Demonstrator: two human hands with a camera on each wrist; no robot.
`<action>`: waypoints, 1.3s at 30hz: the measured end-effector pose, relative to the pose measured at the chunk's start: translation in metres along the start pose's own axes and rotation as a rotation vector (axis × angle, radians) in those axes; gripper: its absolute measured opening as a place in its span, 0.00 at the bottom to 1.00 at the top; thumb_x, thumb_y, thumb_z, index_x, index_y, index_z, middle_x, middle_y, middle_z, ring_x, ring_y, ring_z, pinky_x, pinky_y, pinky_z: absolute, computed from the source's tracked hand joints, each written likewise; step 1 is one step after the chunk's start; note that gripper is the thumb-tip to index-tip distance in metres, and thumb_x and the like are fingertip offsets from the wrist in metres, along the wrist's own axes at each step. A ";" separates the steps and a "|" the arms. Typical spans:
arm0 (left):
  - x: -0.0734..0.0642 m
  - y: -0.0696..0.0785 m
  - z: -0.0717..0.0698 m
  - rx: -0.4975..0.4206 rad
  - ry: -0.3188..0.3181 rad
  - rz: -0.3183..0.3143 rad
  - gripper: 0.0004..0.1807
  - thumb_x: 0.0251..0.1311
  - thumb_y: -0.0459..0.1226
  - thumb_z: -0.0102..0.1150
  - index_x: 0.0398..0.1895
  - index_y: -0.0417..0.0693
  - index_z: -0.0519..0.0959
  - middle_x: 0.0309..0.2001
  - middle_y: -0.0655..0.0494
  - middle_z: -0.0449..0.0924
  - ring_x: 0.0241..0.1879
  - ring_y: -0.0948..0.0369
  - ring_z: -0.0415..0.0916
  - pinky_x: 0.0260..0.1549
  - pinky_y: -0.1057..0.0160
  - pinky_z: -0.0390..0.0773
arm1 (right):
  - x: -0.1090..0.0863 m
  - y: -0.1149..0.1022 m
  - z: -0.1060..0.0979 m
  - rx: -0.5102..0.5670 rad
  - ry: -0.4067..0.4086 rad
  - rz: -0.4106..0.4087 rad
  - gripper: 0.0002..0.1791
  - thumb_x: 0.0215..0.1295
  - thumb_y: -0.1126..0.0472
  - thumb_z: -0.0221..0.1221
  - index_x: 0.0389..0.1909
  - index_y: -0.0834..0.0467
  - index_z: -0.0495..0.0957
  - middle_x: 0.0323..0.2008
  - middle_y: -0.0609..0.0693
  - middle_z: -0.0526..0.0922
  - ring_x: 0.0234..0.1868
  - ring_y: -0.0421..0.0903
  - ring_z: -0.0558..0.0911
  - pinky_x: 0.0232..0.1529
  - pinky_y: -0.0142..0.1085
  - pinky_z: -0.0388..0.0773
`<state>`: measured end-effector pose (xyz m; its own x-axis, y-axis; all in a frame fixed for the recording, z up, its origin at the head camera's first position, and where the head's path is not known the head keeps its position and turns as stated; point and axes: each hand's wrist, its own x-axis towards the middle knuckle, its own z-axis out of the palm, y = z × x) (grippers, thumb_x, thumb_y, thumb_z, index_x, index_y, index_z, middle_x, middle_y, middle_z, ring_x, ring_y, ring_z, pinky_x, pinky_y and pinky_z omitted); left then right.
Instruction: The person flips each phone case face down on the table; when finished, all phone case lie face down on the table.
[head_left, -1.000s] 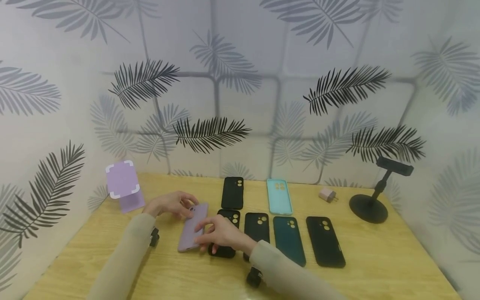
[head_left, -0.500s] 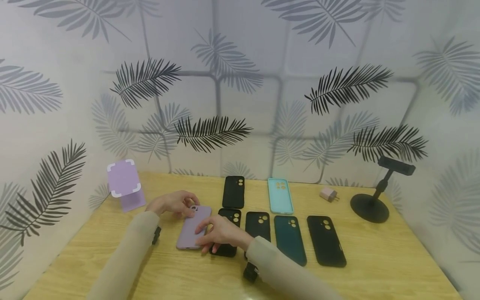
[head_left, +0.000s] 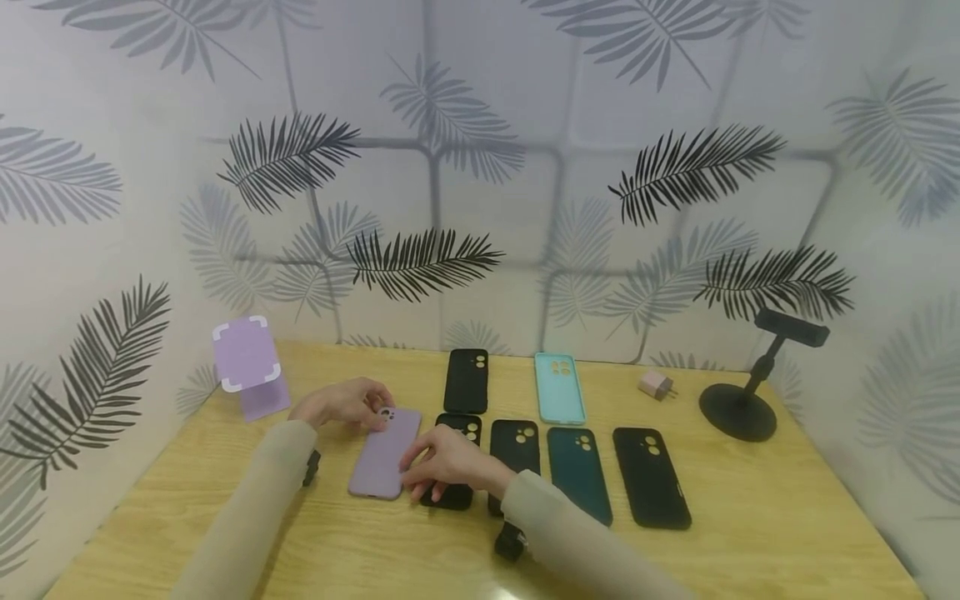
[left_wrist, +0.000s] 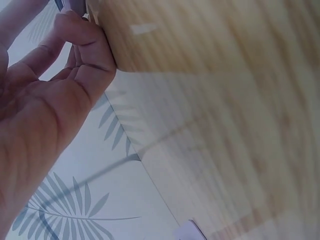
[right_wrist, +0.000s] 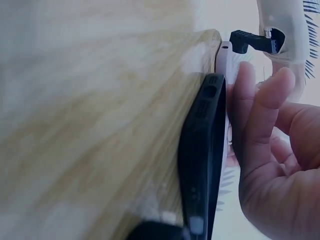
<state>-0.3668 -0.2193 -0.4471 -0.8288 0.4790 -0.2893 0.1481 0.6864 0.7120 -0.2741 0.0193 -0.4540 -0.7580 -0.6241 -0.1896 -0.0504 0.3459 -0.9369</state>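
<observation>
Checked head and both wrist views: no text, label, brand, number or sign was legible on anything in any of them.

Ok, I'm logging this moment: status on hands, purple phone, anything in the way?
Left hand holding purple phone near cameras; right hand at its right edge. Phone back upward on table. Black case partly under right hand.

Left hand (head_left: 347, 403) grips lilac phone (head_left: 382, 461) at camera end; right hand (head_left: 456, 460) over black case (head_left: 453, 497), at phone's right edge. Further right: teal case (head_left: 580, 471), aqua case (head_left: 559, 392), charger (head_left: 656, 384), black stand (head_left: 738, 412). Purple stand (head_left: 246, 354) far left.
</observation>
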 end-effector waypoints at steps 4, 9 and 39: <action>0.000 0.000 -0.001 0.029 0.015 0.000 0.18 0.55 0.33 0.70 0.48 0.40 0.78 0.39 0.49 0.78 0.32 0.60 0.72 0.32 0.65 0.73 | -0.002 0.006 -0.009 -0.004 -0.018 -0.039 0.07 0.63 0.67 0.64 0.41 0.64 0.84 0.25 0.57 0.87 0.22 0.42 0.84 0.16 0.30 0.79; 0.004 0.004 -0.004 0.048 0.022 -0.005 0.18 0.53 0.33 0.71 0.48 0.40 0.78 0.40 0.49 0.79 0.37 0.59 0.73 0.36 0.66 0.74 | -0.012 0.010 -0.025 -0.028 0.011 -0.038 0.07 0.63 0.67 0.64 0.41 0.64 0.84 0.30 0.57 0.88 0.24 0.43 0.84 0.18 0.32 0.80; 0.007 0.059 0.044 -0.045 0.074 0.135 0.21 0.62 0.29 0.60 0.59 0.41 0.76 0.52 0.40 0.80 0.47 0.53 0.81 0.40 0.59 0.84 | -0.040 0.025 -0.072 -0.276 0.203 0.028 0.05 0.63 0.66 0.63 0.36 0.62 0.86 0.21 0.52 0.84 0.15 0.40 0.75 0.12 0.28 0.70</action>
<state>-0.3407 -0.1516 -0.4355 -0.8408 0.5224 -0.1420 0.2380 0.5923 0.7698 -0.2917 0.1032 -0.4488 -0.8743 -0.4687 -0.1261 -0.1805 0.5551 -0.8120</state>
